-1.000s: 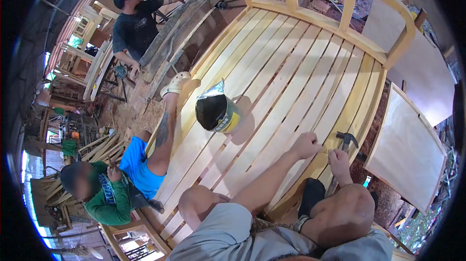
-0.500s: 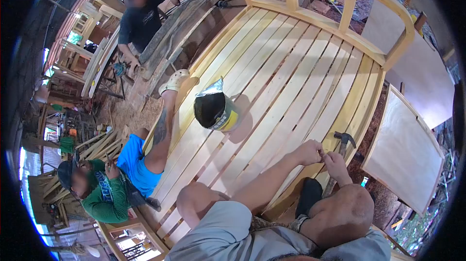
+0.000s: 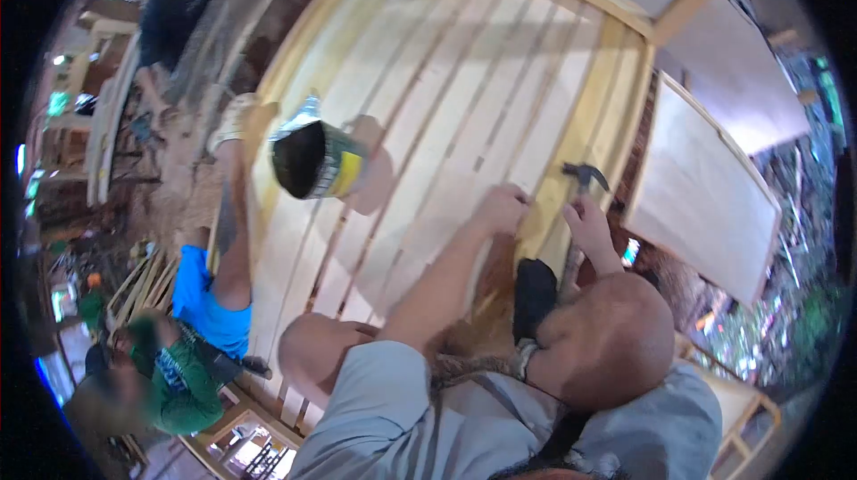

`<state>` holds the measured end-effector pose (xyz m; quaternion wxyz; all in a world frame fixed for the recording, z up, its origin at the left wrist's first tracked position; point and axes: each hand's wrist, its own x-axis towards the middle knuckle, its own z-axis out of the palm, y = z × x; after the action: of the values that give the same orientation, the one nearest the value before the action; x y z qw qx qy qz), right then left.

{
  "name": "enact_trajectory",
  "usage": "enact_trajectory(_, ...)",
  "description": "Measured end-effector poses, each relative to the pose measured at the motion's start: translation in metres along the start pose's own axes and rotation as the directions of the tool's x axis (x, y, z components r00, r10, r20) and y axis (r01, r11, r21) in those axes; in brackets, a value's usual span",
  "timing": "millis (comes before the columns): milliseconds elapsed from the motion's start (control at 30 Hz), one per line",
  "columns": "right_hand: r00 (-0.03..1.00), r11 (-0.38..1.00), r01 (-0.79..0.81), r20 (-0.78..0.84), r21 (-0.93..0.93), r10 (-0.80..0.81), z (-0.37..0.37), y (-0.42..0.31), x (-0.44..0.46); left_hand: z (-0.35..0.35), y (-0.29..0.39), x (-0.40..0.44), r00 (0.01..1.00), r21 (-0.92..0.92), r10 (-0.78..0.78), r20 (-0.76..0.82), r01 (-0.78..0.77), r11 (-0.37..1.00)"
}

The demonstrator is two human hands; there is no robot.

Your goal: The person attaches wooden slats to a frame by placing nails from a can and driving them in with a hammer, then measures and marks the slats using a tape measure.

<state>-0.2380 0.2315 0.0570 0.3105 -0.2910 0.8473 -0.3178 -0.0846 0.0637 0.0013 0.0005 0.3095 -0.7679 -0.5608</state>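
On the slatted wooden platform (image 3: 428, 123), my left hand (image 3: 504, 209) rests near the right-side rail with its fingers closed; any small item in it is hidden by blur. My right hand (image 3: 589, 221) is closed over the upper handle of a claw hammer (image 3: 585, 175), just below the metal head. Whether it grips the handle or pinches something small is unclear. The hammer handle runs down toward my bent leg. A cut-open container (image 3: 317, 158) with a dark inside and a yellow-green label stands on the slats to the left.
A person in green (image 3: 183, 382) sits at the lower left, one leg extended along the platform's edge. Another person in dark clothes (image 3: 174, 16) is at the upper left. A framed panel (image 3: 705, 194) lies to the right. Wood strips (image 3: 138, 288) lie at the left.
The head view has shifted, and the scene now sits further left and higher. My hands met half a second ago; now they are apart, the left one away from the right.
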Motion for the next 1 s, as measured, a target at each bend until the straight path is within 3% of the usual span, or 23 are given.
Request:
enact_trajectory(33, 0.999, 0.999, -0.037, -0.013, -0.019, 0.037, -0.006, 0.018, -0.001, -0.002, -0.009, -0.001, 0.998, 0.038, 0.034, -0.056, -0.032, 0.999)
enact_trajectory(67, 0.989, 0.972, 0.019, -0.141, -0.236, -0.053, -0.005, 0.038, 0.001, -0.006, -0.011, -0.001, 0.972, -0.077, -0.146, -0.186, 0.134, 0.988)
enact_trajectory(100, 0.958, 0.893, 0.053, -0.231, -0.446, -0.172, -0.005, 0.051, -0.002, -0.013, -0.019, -0.002, 0.964, -0.115, -0.188, -0.188, 0.169, 0.979)
enact_trajectory(133, 0.961, 0.89, 0.037, -0.227, -0.455, -0.156, -0.009, 0.058, -0.008, -0.017, -0.026, -0.002, 0.954, -0.152, -0.232, -0.192, 0.205, 0.967)
enact_trajectory(200, 0.985, 0.879, -0.17, -0.114, -0.444, 0.133, -0.015, 0.06, -0.019, -0.016, -0.045, 0.002, 0.938, -0.192, -0.253, -0.238, 0.21, 0.959)
enact_trajectory(267, 0.898, 0.87, -0.419, 0.022, -0.259, 0.439, -0.016, 0.057, -0.028, -0.016, -0.047, 0.008, 0.918, -0.228, -0.275, -0.284, 0.214, 0.95)
enact_trajectory(333, 0.914, 0.892, -0.357, 0.094, -0.277, 0.395, -0.01, 0.069, -0.038, -0.025, -0.03, 0.012, 0.881, -0.27, -0.334, -0.335, 0.25, 0.93)
enact_trajectory(400, 0.882, 0.875, -0.401, 0.145, -0.271, 0.449, -0.01, 0.045, -0.042, -0.027, -0.032, 0.018, 0.848, -0.297, -0.346, -0.402, 0.237, 0.925)
enact_trajectory(533, 0.834, 0.853, -0.448, 0.219, -0.267, 0.506, -0.009, 0.05, -0.044, -0.024, -0.058, 0.031, 0.802, -0.385, -0.305, -0.513, 0.102, 0.917)
enact_trajectory(600, 0.863, 0.882, -0.407, 0.215, -0.239, 0.457, 0.004, 0.06, -0.053, -0.025, -0.048, 0.03, 0.792, -0.439, -0.3, -0.532, 0.044, 0.897)
enact_trajectory(700, 0.901, 0.904, -0.355, 0.172, -0.238, 0.398, 0.006, 0.061, -0.057, -0.015, -0.034, 0.028, 0.755, -0.451, -0.388, -0.528, 0.137, 0.882)
enact_trajectory(767, 0.911, 0.902, -0.344, 0.138, -0.262, 0.388, -0.001, 0.067, -0.054, -0.004, -0.045, 0.031, 0.705, -0.416, -0.337, -0.624, 0.065, 0.907)
enact_trajectory(800, 0.852, 0.877, -0.473, 0.298, 0.085, 0.43, -0.011, 0.076, -0.049, -0.002, -0.047, 0.032, 0.702, -0.423, -0.347, -0.622, 0.072, 0.903)
enact_trajectory(833, 0.792, 0.705, -0.589, 0.457, 0.395, 0.406, -0.017, 0.084, -0.046, 0.001, -0.048, 0.033, 0.687, -0.444, -0.366, -0.628, 0.071, 0.893)
enact_trajectory(933, 0.856, 0.726, -0.515, 0.318, 0.456, 0.408, -0.026, 0.049, -0.045, 0.004, -0.049, 0.037, 0.683, -0.452, -0.384, -0.621, 0.088, 0.888)
enact_trajectory(967, 0.911, 0.824, -0.407, 0.247, 0.394, 0.331, -0.022, 0.046, -0.045, 0.002, -0.049, 0.037, 0.695, -0.433, -0.378, -0.612, 0.106, 0.895)
enact_trajectory(1000, 0.908, 0.822, -0.413, 0.252, 0.392, 0.336, -0.02, 0.042, -0.046, 0.001, -0.05, 0.036, 0.694, -0.434, -0.384, -0.61, 0.113, 0.894)
